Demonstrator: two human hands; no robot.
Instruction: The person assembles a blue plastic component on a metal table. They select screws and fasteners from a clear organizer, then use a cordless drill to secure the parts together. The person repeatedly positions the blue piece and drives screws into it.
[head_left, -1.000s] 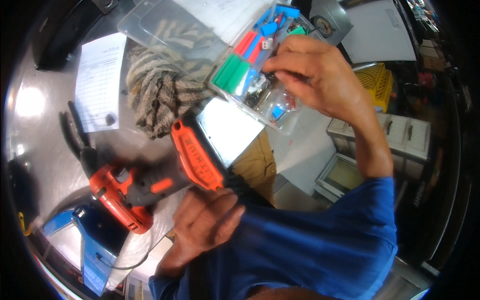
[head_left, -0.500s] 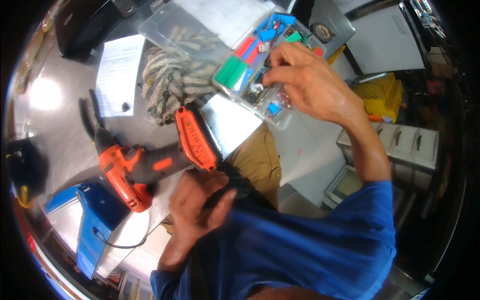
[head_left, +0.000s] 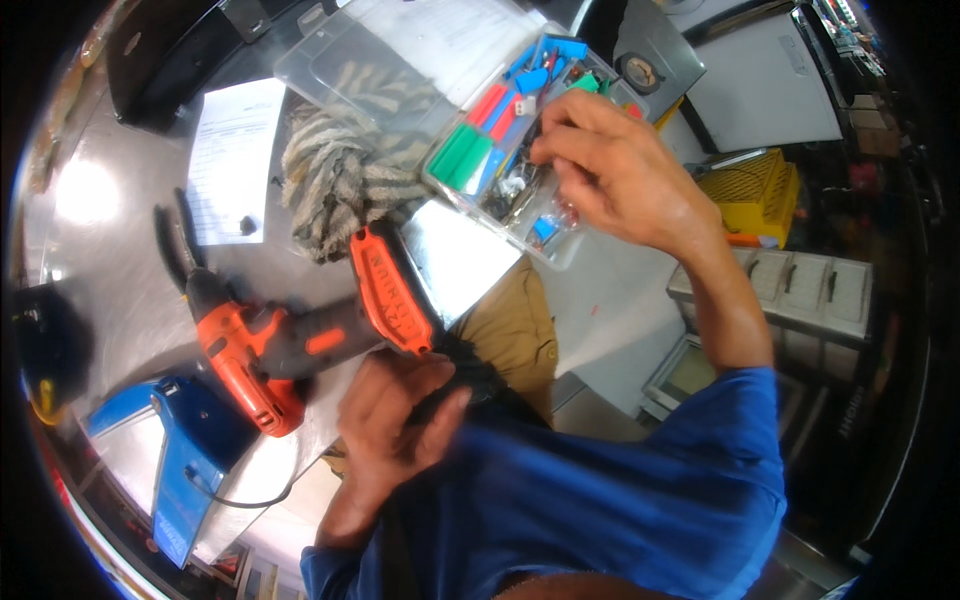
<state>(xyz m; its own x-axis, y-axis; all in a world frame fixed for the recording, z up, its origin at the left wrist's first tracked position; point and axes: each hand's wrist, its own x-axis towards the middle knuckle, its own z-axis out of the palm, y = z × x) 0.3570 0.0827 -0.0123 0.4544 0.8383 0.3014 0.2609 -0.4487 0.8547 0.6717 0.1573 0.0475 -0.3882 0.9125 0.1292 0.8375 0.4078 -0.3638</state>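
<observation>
My right hand reaches into a clear plastic compartment box, fingertips bent together among the small parts. Whatever they pinch, if anything, is hidden. Green, red and blue heat-shrink tubes, white connectors and other small bits lie in the compartments. The box's clear lid is folded back. Curled near my body, my left hand is beside the battery base of an orange and black cordless drill, which lies on its side. I cannot make out what is inside those fingers.
A striped grey cloth lies partly under the lid. Left of it is a printed paper sheet with a small dark piece on it. A blue device with a cable sits by the table's near edge. A yellow basket and white drawers stand right.
The view has shifted slightly. My right hand stays at the box, its fingers a little differently bent, while my left hand keeps its curled pose by the drill.
</observation>
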